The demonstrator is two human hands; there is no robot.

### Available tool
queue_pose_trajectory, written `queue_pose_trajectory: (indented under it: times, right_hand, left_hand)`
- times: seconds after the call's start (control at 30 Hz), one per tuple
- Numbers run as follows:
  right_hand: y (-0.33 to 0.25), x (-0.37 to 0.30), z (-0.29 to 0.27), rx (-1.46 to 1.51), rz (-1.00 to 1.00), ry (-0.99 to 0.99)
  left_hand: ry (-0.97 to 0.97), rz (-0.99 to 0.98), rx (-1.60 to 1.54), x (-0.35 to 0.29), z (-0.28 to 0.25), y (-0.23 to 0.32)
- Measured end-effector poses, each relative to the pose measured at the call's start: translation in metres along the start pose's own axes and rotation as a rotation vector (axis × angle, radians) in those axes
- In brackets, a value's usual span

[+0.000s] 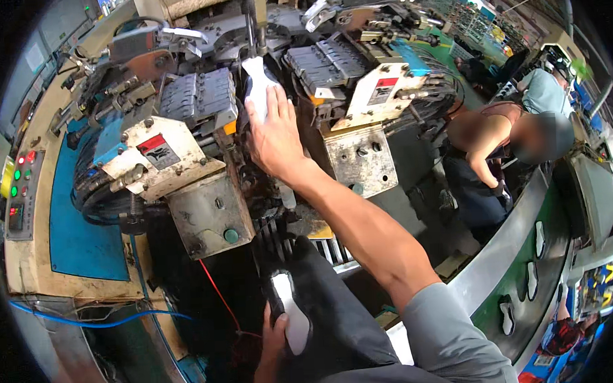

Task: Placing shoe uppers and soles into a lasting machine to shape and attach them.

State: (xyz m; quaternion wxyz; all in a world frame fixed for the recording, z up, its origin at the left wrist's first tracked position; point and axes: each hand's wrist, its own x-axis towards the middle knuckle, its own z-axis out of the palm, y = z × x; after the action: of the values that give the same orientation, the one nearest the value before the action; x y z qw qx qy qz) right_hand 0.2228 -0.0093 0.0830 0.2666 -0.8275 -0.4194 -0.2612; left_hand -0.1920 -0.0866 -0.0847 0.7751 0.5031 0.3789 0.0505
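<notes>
1. Workshop surroundings: a large machine (196, 93) fills the far middle, a green conveyor (519, 288) curves along the right.
2. The right hand (275, 141) lies palm down, fingers extended, on a white-soled shoe (255, 91) between the machine's two sides.
3. Near, the left hand (276, 333) grips another shoe (295, 318), white sole up.
4. Left: a button panel (26, 190).
5. Right: a bending co-worker (485, 136); three shoes on the conveyor.

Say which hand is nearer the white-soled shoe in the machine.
Right. The right hand is on that shoe; the left hand is well below, holding another shoe.
</notes>
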Motion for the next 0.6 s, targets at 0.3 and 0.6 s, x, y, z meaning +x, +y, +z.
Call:
queue_pose_trajectory:
  times: [0.3,0.6]
  right_hand:
    - [0.001,0.012,-0.006,-0.035,-0.089,0.151]
    - [-0.006,-0.066,-0.066,0.412,0.010,-0.187]
  left_hand:
    - [-0.224,0.176,-0.037,0.001,0.039,0.055]
    - [-0.247,0.220,-0.197,-0.019,0.046,0.088]
